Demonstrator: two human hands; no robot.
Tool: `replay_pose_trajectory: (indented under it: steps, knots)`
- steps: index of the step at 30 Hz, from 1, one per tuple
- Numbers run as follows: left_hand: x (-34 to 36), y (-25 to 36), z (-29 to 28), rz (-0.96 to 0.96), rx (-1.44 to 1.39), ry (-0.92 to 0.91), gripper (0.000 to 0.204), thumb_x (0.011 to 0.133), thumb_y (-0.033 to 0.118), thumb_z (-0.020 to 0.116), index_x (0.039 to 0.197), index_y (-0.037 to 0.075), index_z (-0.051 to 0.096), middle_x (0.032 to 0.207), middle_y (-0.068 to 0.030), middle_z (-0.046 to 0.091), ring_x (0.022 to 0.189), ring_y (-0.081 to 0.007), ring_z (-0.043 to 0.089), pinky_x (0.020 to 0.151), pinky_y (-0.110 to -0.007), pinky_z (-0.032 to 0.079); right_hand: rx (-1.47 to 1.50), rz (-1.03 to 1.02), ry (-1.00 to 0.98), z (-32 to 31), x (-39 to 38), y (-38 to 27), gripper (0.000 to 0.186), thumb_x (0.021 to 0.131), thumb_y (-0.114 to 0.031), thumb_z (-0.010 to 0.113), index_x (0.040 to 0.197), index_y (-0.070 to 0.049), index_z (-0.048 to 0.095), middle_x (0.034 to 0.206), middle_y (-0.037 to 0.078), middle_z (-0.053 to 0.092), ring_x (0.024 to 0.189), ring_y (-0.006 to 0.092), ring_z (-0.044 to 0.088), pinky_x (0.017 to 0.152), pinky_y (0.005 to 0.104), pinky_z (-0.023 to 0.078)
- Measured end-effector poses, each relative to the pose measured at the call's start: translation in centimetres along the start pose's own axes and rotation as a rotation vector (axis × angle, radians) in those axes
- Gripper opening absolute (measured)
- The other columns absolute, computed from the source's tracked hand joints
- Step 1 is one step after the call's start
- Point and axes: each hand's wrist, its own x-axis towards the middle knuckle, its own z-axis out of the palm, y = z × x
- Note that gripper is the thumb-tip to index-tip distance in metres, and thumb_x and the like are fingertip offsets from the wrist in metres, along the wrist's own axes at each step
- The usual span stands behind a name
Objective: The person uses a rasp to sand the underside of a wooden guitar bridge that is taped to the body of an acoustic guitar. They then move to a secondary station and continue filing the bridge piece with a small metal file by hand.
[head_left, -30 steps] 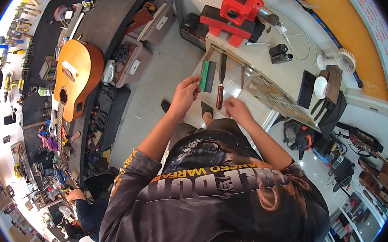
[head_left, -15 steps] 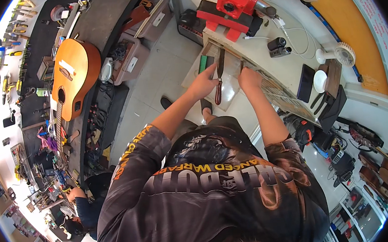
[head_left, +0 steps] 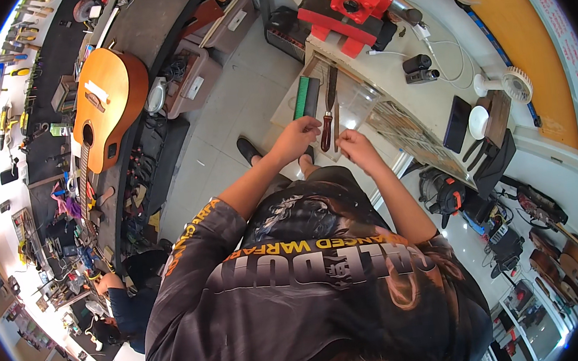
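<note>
An open drawer (head_left: 285, 111) with a clear bottom or lining stands before me. In it lies a file (head_left: 331, 93) with a dark blade and a red-brown wooden handle. My left hand (head_left: 297, 139) is just left of that handle, fingers curled; whether anything is between them is hidden. To the right of the handle, my right hand (head_left: 358, 149) pinches the near end of a thin, narrow dark strip (head_left: 337, 122), which lies alongside the file. A long green-and-dark block (head_left: 304, 97), perhaps a brush, is beyond my left hand.
On the bench at right are a red vise (head_left: 354, 3), a dark cylindrical device (head_left: 418, 66), a phone (head_left: 457, 123) and a small fan (head_left: 516, 85). At left a guitar (head_left: 113, 93) lies on a cluttered workbench. Another person (head_left: 124, 305) works at lower left.
My right hand has come left and nearer to me from the drawer's right side, bringing the thin strip beside the file. My left hand has drawn back toward me, off the file.
</note>
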Motion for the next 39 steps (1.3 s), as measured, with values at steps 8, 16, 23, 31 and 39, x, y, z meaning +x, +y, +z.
replay_pose_trajectory:
  steps: [8, 16, 23, 31, 39]
  knots:
    - [1.1, 1.4, 0.8, 0.384, 0.351, 0.093, 0.045, 0.095, 0.004, 0.068, 0.140, 0.005, 0.065, 0.135, -0.0176, 0.065, 0.123, -0.0326, 0.067, 0.104, -0.042, 0.055, 0.088, -0.045, -0.152, 1.0, -3.8, 0.7, 0.012, 0.104, -0.020, 0.065, 0.102, -0.009, 0.063, 0.077, -0.004, 0.058, 0.065, 0.0061, 0.054, 0.057, 0.0239, 0.040]
    - [2.7, 2.8, 0.3, 0.572, 0.635, 0.238, 0.047, 0.092, 0.003, 0.069, 0.138, 0.008, 0.065, 0.146, -0.0139, 0.058, 0.136, -0.0376, 0.057, 0.114, -0.048, 0.049, 0.114, -0.012, 0.010, -0.5, -3.2, 1.1, 0.013, 0.104, -0.015, 0.066, 0.104, -0.003, 0.065, 0.080, -0.001, 0.063, 0.066, 0.0079, 0.052, 0.060, 0.0269, 0.042]
    - [-0.4, -0.4, -2.3, 0.464, 0.579, 0.214, 0.023, 0.096, 0.006, 0.065, 0.119, 0.005, 0.069, 0.123, -0.0161, 0.065, 0.118, -0.0396, 0.066, 0.100, -0.049, 0.054, -0.772, -0.307, 0.565, -0.5, 2.1, -1.3, 0.018, 0.103, -0.020, 0.068, 0.104, -0.002, 0.069, 0.075, 0.014, 0.070, 0.062, 0.0365, 0.066, 0.065, 0.0458, 0.056]
    - [-4.1, -10.1, -2.0, 0.111, 0.402, -0.020, 0.040, 0.097, 0.020, 0.069, 0.133, 0.002, 0.071, 0.108, -0.0158, 0.079, 0.095, -0.0303, 0.077, 0.087, -0.042, 0.060, -1.260, -0.574, 0.308, 2.6, 11.9, -9.8, 0.034, 0.098, -0.013, 0.059, 0.131, -0.008, 0.069, 0.149, 0.012, 0.061, 0.146, 0.0326, 0.051, 0.111, 0.0503, 0.048]
    - [-2.6, -9.5, -0.2, -0.152, -0.227, -0.235, 0.072, 0.098, 0.021, 0.070, 0.159, -0.007, 0.045, 0.144, -0.0236, 0.067, 0.110, -0.0294, 0.073, 0.094, -0.040, 0.060, -1.323, -0.706, 0.370, 3.5, 12.5, -8.7, 0.055, 0.089, -0.007, 0.064, 0.144, -0.005, 0.062, 0.143, 0.006, 0.062, 0.143, 0.0296, 0.049, 0.119, 0.0515, 0.039]
